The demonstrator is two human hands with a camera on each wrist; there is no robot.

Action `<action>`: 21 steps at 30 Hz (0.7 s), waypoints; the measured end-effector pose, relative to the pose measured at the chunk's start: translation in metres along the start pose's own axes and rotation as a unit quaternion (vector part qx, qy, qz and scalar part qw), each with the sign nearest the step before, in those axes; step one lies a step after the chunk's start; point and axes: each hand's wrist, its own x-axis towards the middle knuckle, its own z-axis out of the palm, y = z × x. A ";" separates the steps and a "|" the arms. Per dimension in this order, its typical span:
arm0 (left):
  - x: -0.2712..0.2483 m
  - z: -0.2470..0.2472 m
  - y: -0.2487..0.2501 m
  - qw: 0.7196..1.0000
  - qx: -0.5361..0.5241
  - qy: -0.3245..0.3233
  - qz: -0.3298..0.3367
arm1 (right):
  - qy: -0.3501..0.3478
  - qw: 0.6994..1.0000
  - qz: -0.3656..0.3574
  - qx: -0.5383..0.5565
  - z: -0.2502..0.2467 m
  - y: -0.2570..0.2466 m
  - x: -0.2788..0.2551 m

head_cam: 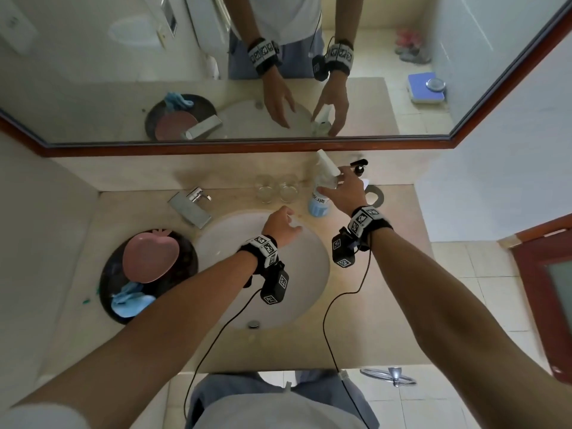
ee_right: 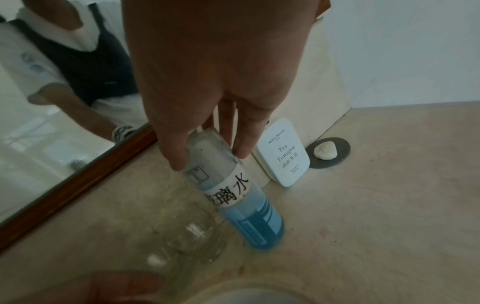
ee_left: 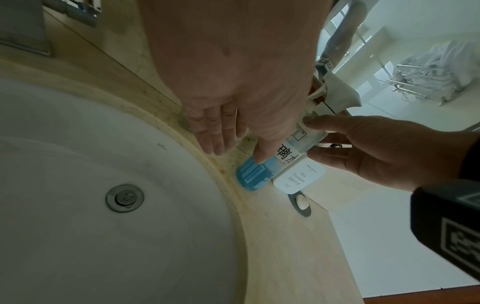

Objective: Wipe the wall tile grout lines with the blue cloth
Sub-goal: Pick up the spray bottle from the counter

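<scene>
The right hand (head_cam: 346, 193) is at the spray bottle (head_cam: 320, 193) that stands upright on the counter (head_cam: 387, 274) behind the sink (head_cam: 235, 236). The thumb (ee_right: 171, 152) and the fingers (ee_right: 244, 144) lie on both sides of the clear upper part of the bottle, only a little bent; I cannot tell if they grip it firmly or only touch it. The left hand (head_cam: 280, 226) hangs over the back rim of the sink with relaxed, almost straight fingers and holds nothing. The blue cloth (head_cam: 130, 300) lies crumpled in a dark round basin (head_cam: 108, 274) at the left of the sink, just below a pink dish (head_cam: 150, 258), well apart from both hands. Two glasses (head_cam: 277, 188) stand beside the bottle, and a white tin (ee_right: 283, 152) leans on the wall behind it, near a small soap (ee_right: 324, 152).
</scene>
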 end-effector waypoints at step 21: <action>-0.077 -0.094 -0.124 0.987 -0.071 0.120 0.076 | -0.062 0.986 -0.147 -0.055 0.104 -0.115 -0.115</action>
